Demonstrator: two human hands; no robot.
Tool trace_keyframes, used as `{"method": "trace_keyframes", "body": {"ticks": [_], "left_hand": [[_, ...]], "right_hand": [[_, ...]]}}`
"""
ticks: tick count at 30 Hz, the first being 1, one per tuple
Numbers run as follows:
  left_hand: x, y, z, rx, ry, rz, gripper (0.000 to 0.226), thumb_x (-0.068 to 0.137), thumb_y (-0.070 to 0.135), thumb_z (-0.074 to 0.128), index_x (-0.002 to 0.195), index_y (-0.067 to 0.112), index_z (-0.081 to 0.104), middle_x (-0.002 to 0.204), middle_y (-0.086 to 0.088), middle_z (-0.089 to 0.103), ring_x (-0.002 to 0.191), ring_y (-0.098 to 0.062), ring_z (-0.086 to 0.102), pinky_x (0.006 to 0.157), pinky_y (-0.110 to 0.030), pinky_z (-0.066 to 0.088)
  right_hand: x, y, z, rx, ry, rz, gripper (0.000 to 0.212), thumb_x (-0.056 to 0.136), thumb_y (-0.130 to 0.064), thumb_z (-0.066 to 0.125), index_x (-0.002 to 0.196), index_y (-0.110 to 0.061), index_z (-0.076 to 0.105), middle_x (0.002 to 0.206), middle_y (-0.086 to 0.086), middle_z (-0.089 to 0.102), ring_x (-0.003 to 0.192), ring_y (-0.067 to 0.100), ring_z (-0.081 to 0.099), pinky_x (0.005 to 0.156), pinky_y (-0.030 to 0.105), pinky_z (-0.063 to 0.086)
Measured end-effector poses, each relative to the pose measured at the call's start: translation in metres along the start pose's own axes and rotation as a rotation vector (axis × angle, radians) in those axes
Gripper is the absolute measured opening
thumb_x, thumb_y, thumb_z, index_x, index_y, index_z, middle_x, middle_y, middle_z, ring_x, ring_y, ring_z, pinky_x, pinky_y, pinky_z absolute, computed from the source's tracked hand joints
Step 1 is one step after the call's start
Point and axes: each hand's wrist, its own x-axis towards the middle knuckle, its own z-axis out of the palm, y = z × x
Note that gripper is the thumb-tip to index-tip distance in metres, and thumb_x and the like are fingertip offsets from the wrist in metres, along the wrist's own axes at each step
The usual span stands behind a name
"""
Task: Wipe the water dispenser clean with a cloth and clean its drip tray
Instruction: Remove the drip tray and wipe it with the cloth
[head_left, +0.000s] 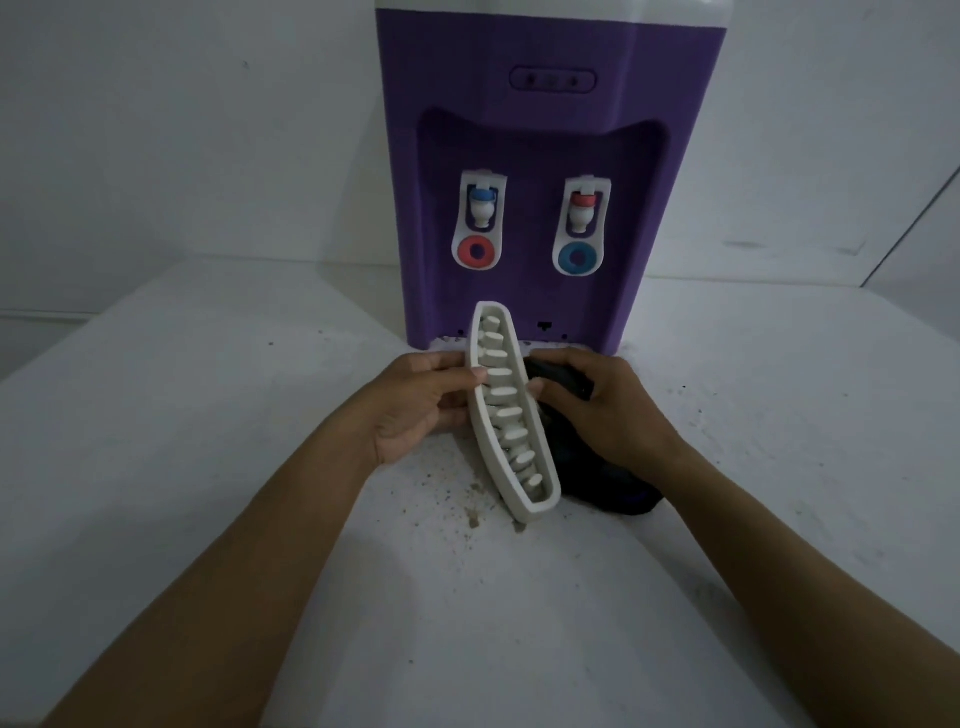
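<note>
Should feel light and stiff, that tray (511, 415): hard plastic, likely slick if wet, grille bars inside. Best taken by the long rims, not the bars. Held turned on its side, near end at or just above the desk (208, 467), far end close before the dispenser (545, 130) by the back edge. Clasped at the left rim by the left grip (415, 405), fingers curled over. Pressed on the right wall by the dark cloth (597, 493), soft and limp, bunched in the right grip (608, 410). Grit (467, 499) on the desk beneath
</note>
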Motion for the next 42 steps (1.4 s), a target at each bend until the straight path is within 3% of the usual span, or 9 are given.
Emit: {"method": "trace_keyframes", "body": {"ticks": [3, 9, 13, 16, 19, 31, 36, 39, 42], "left_hand": [[0.002, -0.001, -0.002, -0.045, 0.009, 0.031, 0.034, 0.091, 0.007, 0.062, 0.125, 0.004, 0.060, 0.117, -0.016, 0.069, 0.106, -0.027, 0.068, 0.083, -0.035, 0.058], [0.004, -0.005, 0.007, -0.089, -0.003, 0.039, 0.038, 0.089, 0.007, 0.065, 0.126, 0.004, 0.059, 0.117, -0.018, 0.068, 0.101, -0.026, 0.069, 0.080, -0.033, 0.058], [0.004, -0.007, 0.008, -0.105, 0.005, 0.038, 0.037, 0.089, 0.007, 0.065, 0.125, 0.003, 0.060, 0.117, -0.018, 0.068, 0.099, -0.025, 0.068, 0.084, -0.035, 0.058], [0.004, -0.007, 0.006, -0.120, 0.010, 0.041, 0.030, 0.089, 0.005, 0.064, 0.119, 0.004, 0.063, 0.111, -0.017, 0.071, 0.094, -0.024, 0.070, 0.080, -0.034, 0.059], [0.005, -0.006, 0.003, -0.132, 0.022, 0.054, 0.029, 0.089, 0.003, 0.064, 0.118, 0.003, 0.063, 0.107, -0.015, 0.072, 0.092, -0.022, 0.070, 0.080, -0.033, 0.059], [0.004, -0.004, 0.001, -0.128, 0.080, 0.096, 0.034, 0.088, 0.005, 0.064, 0.123, 0.003, 0.061, 0.114, -0.017, 0.070, 0.092, -0.021, 0.071, 0.077, -0.031, 0.059], [0.003, -0.002, -0.002, -0.128, 0.107, 0.106, 0.034, 0.088, 0.004, 0.064, 0.122, 0.004, 0.061, 0.109, -0.015, 0.072, 0.093, -0.023, 0.071, 0.077, -0.032, 0.059], [0.003, -0.001, -0.002, -0.129, 0.107, 0.121, 0.032, 0.088, 0.005, 0.065, 0.120, 0.006, 0.062, 0.108, -0.014, 0.072, 0.092, -0.022, 0.072, 0.073, -0.031, 0.059], [0.002, 0.000, -0.001, -0.126, 0.086, 0.125, 0.034, 0.088, 0.007, 0.066, 0.122, 0.009, 0.061, 0.112, -0.013, 0.071, 0.095, -0.023, 0.071, 0.075, -0.032, 0.058]], "right_hand": [[0.005, 0.004, -0.001, -0.003, 0.130, 0.019, 0.025, 0.092, -0.021, 0.061, 0.116, -0.023, 0.065, 0.101, -0.013, 0.067, 0.088, -0.007, 0.061, 0.074, 0.005, 0.046], [0.027, -0.009, 0.001, -0.113, 0.250, -0.113, 0.022, 0.093, -0.013, 0.057, 0.113, -0.017, 0.066, 0.100, -0.017, 0.062, 0.087, -0.015, 0.056, 0.078, -0.001, 0.039], [0.040, -0.013, 0.007, -0.221, 0.215, -0.228, 0.024, 0.092, -0.008, 0.057, 0.113, -0.012, 0.067, 0.108, -0.003, 0.069, 0.096, 0.002, 0.062, 0.086, 0.007, 0.045], [0.040, -0.015, 0.006, -0.291, 0.141, -0.331, 0.023, 0.090, -0.005, 0.059, 0.111, -0.008, 0.068, 0.108, 0.003, 0.070, 0.095, -0.005, 0.055, 0.086, 0.004, 0.042], [0.034, -0.013, 0.003, -0.326, 0.052, -0.389, 0.025, 0.090, -0.005, 0.059, 0.113, -0.010, 0.067, 0.111, 0.002, 0.069, 0.097, -0.007, 0.052, 0.086, 0.001, 0.037], [0.007, -0.018, -0.021, -0.428, -0.301, -0.456, 0.024, 0.087, -0.012, 0.064, 0.110, -0.017, 0.068, 0.111, 0.000, 0.069, 0.096, 0.009, 0.063, 0.083, 0.006, 0.044], [-0.005, -0.018, -0.023, -0.413, -0.368, -0.479, 0.025, 0.085, -0.009, 0.066, 0.108, -0.016, 0.069, 0.109, -0.007, 0.065, 0.105, -0.015, 0.041, 0.087, -0.004, 0.033], [-0.010, -0.018, -0.027, -0.432, -0.408, -0.465, 0.026, 0.086, -0.009, 0.066, 0.110, -0.019, 0.069, 0.110, -0.005, 0.068, 0.102, -0.014, 0.043, 0.087, -0.003, 0.034], [-0.009, -0.023, -0.026, -0.425, -0.270, -0.458, 0.026, 0.087, -0.008, 0.065, 0.110, -0.019, 0.069, 0.109, -0.004, 0.069, 0.098, -0.007, 0.051, 0.086, -0.001, 0.036]]}}
